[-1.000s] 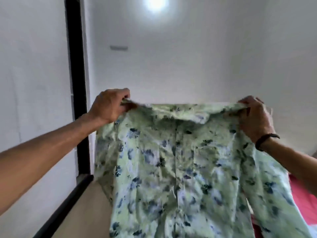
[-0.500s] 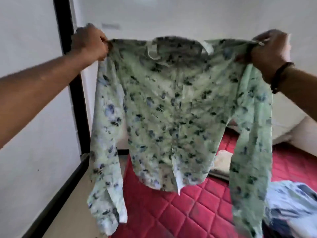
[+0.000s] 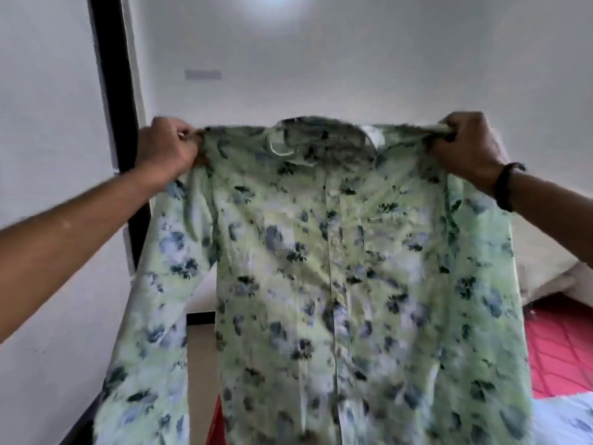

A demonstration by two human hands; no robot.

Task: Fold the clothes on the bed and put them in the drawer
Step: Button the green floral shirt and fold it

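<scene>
A pale green long-sleeved shirt (image 3: pixel 327 268) with a blue and dark floral print hangs spread out in the air in front of me, collar up and button placket facing me. My left hand (image 3: pixel 167 149) grips its left shoulder. My right hand (image 3: pixel 465 146), with a dark band on the wrist, grips the right shoulder. Both sleeves hang down at the sides. The shirt hides most of the bed; the drawer is not in view.
The red quilted bed cover (image 3: pixel 558 351) shows at the lower right, with a pale pillow (image 3: pixel 545 268) above it and a light garment (image 3: pixel 564 419) at the bottom right corner. White walls, a black vertical frame (image 3: pixel 115 91) on the left, beige floor (image 3: pixel 202 380) below.
The view swung down and back up. The shirt hung high with the bed visible beneath; now it is held lower and closer, covering the bed. Both hands kept their grip.
</scene>
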